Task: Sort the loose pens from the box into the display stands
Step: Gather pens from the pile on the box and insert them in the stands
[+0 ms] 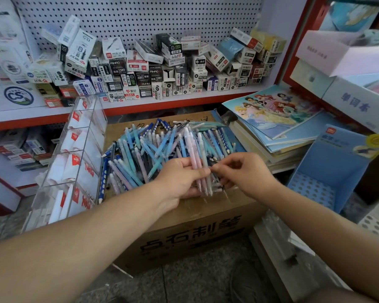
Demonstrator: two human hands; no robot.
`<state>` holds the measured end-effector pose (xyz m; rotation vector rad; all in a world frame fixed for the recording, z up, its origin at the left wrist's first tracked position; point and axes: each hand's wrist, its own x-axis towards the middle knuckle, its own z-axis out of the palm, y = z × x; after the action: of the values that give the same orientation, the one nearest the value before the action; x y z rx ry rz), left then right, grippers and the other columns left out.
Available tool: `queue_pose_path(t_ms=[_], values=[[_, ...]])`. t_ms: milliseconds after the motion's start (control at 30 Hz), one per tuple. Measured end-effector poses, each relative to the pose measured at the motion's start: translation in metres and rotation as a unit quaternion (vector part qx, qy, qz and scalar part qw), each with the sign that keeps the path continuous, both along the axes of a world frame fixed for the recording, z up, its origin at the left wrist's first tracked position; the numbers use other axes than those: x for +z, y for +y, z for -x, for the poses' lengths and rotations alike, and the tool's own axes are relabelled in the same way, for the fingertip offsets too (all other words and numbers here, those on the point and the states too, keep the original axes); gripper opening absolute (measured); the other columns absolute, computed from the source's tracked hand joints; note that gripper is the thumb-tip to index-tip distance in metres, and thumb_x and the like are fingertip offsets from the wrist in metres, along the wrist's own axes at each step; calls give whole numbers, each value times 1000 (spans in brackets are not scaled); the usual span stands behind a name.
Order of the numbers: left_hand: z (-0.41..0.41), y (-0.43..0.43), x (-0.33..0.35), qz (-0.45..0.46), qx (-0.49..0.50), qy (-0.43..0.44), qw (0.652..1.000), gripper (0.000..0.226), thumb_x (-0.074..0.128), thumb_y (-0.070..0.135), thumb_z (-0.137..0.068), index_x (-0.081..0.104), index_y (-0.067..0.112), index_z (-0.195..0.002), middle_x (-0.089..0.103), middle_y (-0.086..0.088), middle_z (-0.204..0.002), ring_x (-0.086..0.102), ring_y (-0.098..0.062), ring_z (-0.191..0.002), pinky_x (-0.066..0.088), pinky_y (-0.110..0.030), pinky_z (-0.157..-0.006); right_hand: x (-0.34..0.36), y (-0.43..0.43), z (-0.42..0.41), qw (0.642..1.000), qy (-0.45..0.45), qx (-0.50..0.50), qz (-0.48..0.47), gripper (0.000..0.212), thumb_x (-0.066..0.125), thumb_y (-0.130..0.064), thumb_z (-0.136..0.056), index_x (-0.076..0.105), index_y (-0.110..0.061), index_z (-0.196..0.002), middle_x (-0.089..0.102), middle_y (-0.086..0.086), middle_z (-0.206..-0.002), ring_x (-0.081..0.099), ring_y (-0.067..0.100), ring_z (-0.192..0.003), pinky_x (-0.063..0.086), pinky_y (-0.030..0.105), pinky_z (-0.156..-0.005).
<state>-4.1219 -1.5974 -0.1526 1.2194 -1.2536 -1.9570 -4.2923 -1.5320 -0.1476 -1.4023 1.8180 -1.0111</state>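
Observation:
A heap of loose pens [153, 145] in blue, teal, pink and lilac lies on a brown cardboard box [197, 228]. My left hand [179, 178] grips a small bundle of pink and pale pens [198, 158], tips pointing down toward me. My right hand [243, 171] is beside it, its fingertips pinching at the same bundle near my left thumb. A clear acrylic display stand [74, 162] with several compartments stands left of the box. A blue cardboard display stand [328, 171] with a perforated base stands to the right.
A shelf above holds many small pen cartons [153, 68] before a pegboard. A stack of notebooks and a cartoon colouring book [276, 114] lies right of the box. More boxes sit at upper right [346, 55]. Grey tiled floor [195, 281] lies below.

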Motion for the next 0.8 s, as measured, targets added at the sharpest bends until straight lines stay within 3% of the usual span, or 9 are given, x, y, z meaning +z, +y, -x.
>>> queue_pose_path(t_ms=[67,200,400,500,600,800], values=[[0,-1,0,3,-4,-11,1000,27,75,2,-87,69,6,-113,78,-12,-101,78,-23,-83,62,-32,-60,-6,-6,15,997,-16,-80,-9,12,74,-25,-91,73,-13,-90,75,7,-79,73,19,-69,63,33,-69],[-3,-2,-1,-6,-5,-20,1000,23,73,1,-88,70,5,-110,77,-17,-104,77,-25,-88,64,-34,-63,-26,-17,37,986,76,-136,-64,22,82,-33,-85,68,-15,-86,72,6,-81,70,24,-76,62,48,-74],[-3,-3,-3,-6,-11,-18,1000,27,72,0,-88,67,8,-114,77,-15,-106,76,-27,-98,63,-40,-78,-31,-29,29,965,195,-124,-126,35,83,-45,-81,63,-16,-81,66,3,-77,62,16,-69,51,31,-59],[-3,-3,-4,-2,-15,-17,1000,28,70,0,-91,65,9,-116,78,-13,-103,76,-28,-99,62,-44,-84,-30,-32,30,965,177,-125,-150,29,82,-39,-84,69,-14,-78,69,6,-76,65,18,-67,53,32,-57],[-5,-4,-6,3,-21,-23,1000,28,70,0,-92,64,8,-117,78,-13,-103,75,-28,-100,61,-43,-85,-25,-31,31,967,129,-135,-171,30,81,-36,-84,73,-8,-78,73,14,-77,66,23,-65,60,42,-67],[-8,-5,-7,4,-27,-27,999,26,68,0,-92,64,8,-117,78,-11,-103,74,-28,-103,61,-43,-86,-22,-19,35,963,102,-158,-192,20,78,-23,-86,74,-4,-80,76,15,-80,75,32,-82,63,50,-74]])
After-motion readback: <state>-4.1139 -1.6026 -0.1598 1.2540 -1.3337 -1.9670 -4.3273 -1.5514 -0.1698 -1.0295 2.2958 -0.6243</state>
